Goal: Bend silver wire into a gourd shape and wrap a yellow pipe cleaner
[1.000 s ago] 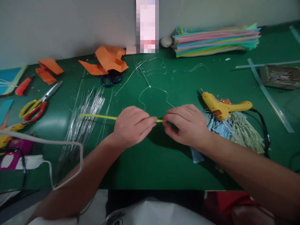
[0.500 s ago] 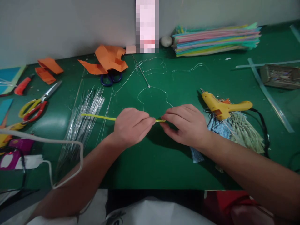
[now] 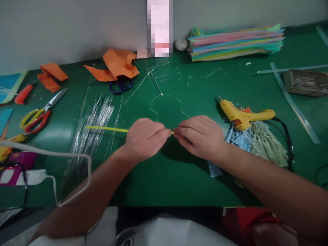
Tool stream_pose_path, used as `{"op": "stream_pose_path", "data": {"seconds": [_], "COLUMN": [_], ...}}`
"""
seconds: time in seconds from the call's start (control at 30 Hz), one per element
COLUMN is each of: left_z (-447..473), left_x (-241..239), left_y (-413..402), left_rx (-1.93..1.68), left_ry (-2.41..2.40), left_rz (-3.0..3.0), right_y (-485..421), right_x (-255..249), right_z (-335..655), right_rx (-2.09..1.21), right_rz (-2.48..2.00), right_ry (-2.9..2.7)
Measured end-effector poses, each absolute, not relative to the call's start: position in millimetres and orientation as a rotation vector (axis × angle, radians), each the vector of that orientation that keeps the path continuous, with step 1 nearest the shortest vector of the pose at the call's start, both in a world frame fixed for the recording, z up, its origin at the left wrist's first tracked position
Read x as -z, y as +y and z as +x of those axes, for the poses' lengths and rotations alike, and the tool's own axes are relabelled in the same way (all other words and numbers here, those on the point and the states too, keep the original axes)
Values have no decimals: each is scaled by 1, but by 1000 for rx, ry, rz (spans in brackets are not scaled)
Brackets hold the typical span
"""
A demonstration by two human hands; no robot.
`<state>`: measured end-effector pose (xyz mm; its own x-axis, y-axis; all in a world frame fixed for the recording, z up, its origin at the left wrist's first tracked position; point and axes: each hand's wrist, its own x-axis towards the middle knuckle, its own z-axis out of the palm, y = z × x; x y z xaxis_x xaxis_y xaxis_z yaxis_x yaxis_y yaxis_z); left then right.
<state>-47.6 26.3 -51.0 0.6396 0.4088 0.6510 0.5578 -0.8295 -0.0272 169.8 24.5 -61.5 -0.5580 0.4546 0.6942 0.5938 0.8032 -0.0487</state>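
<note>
A thin yellow strip (image 3: 107, 128) runs sideways through my left hand (image 3: 146, 139), which is closed around it, and its free end sticks out over the wires on the left. My right hand (image 3: 201, 136) pinches the strip's other end, fingertips almost touching those of the left. Only a tiny bit of yellow shows between the two hands; the rest there is hidden by fingers. Just beyond my hands lies a thin bent wire (image 3: 161, 94), its two curved arms reaching down toward them. Left of my left hand is a bundle of straight silvery wires (image 3: 96, 124).
A yellow glue gun (image 3: 243, 114) rests on blue and pale green tassels (image 3: 269, 143) at right. Behind are a stack of coloured strips (image 3: 235, 44) and orange paper (image 3: 119, 63). Scissors (image 3: 42, 114) and a white cable (image 3: 88, 171) are at left, a small metal box (image 3: 306, 82) far right.
My left hand has shifted slightly right along with the fingertips, narrowing the gap between the hands. Less of the yellow strip shows between them.
</note>
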Motion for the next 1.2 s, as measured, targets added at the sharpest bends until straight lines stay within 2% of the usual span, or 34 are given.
{"op": "stream_pose_path", "data": {"seconds": [0.43, 0.7, 1.1, 1.2], "left_z": [-46, -42, -35, -30], "left_x": [43, 40, 30, 23], "left_y": [24, 25, 21, 23], "left_rx": [983, 1022, 1045, 1060], "left_ry": [-896, -1015, -886, -840], "left_rz": [-2499, -2464, -2452, -2413], "right_y": [22, 21, 9, 8], "right_x": [57, 57, 47, 45], "right_z": [168, 165, 161, 160], "right_rx": [282, 194, -524, -815], "right_rz": [-805, -858, -1006, -1057], "right_ry": [-2212, -2153, -1976, -1828]}}
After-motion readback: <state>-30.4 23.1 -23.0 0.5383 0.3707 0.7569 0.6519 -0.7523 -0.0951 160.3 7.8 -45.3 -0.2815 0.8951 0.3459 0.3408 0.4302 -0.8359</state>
